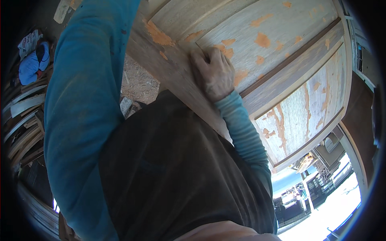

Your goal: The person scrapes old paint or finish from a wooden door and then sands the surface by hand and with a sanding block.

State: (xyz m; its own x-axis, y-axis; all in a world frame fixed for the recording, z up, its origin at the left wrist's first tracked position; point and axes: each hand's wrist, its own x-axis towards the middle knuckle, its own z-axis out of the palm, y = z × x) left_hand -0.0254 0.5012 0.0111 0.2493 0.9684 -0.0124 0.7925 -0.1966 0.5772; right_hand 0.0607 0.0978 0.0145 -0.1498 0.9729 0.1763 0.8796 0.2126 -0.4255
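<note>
the bare, dusty right hand rests curled, its back upward, on the broad, pale-brown wooden panelled door; whether it clasps anything beneath, i cannot tell. the left hand is out of view, beyond a long blue sleeve. the door, blotched with orange filler, spreads before the torso; it looks heavy and stiff, likely best held by its thick outer frame.

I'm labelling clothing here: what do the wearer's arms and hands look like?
The long blue fabric left sleeve has small dark spots; the long blue fabric right sleeve bunches into creases. The right hand wears no glove; the left hand is out of view.
</note>
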